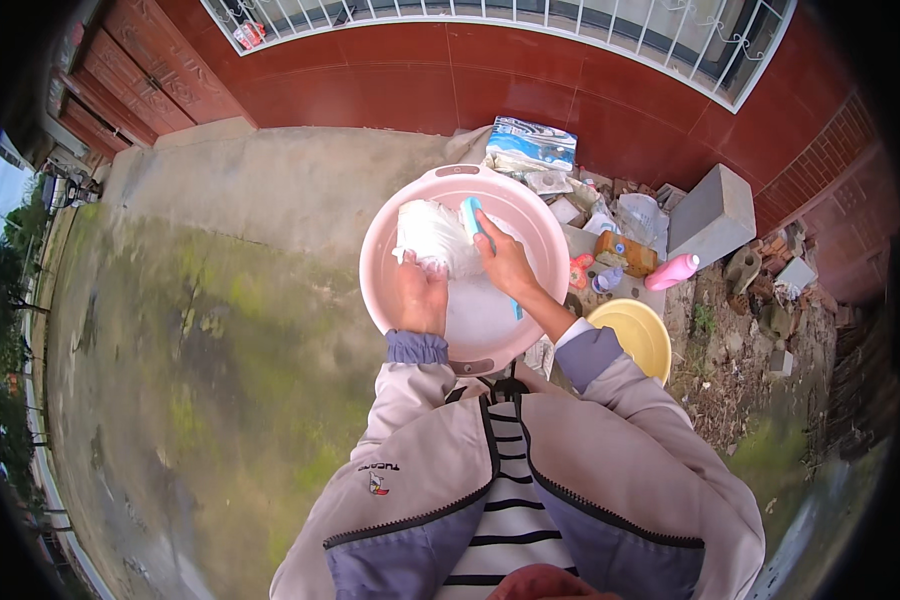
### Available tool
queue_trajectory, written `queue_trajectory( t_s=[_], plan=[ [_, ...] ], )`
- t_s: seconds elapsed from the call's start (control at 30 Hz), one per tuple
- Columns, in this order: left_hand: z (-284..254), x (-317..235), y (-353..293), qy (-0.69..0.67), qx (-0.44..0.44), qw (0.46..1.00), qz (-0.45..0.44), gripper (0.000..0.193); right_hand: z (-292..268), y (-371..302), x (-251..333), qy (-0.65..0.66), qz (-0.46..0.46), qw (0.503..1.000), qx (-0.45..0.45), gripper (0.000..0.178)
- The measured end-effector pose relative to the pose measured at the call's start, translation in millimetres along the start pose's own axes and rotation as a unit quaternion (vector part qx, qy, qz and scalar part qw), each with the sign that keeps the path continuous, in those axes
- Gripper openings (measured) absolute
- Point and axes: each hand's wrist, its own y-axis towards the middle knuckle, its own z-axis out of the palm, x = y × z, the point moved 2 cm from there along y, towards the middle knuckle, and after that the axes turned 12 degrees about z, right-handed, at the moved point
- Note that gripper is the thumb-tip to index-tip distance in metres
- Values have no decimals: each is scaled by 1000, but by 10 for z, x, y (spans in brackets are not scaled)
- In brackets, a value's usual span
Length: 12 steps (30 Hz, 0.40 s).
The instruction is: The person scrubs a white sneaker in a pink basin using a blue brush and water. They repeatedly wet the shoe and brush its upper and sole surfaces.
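A pink basin [375, 285] with soapy water [475, 320] sits in front of me. At its left side my left hand [423, 292] grips the near edge of a bunched white cloth [432, 235], fingers curled against it. My right hand [505, 258] is closed round a light blue brush [471, 212], whose top end lies against the cloth's right side. Below my right wrist another light blue bit shows over the water, in line with the brush; I cannot tell if it is the handle. The brush's bristles are hidden.
Right of the basin stand a yellow basin [638, 335], a pink bottle [672, 272] and an orange-brown container [627, 252]. Behind them are a blue-and-white box [530, 145], a grey block [712, 215] and rubble [775, 270]. A red tiled wall [390, 95] bounds the far side.
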Motion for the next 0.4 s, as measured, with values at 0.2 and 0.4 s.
queue_trajectory(
  t_s=[0.2,0.4],
  plan=[
    [-16,-57,36,-45,10,999,-19,38,125,-96,-86,-1,-107,994,-37,49],
    [-82,-2,266,-73,57,996,11,38,319,-434,-33,44,-202,978,-15,51]
  ],
)
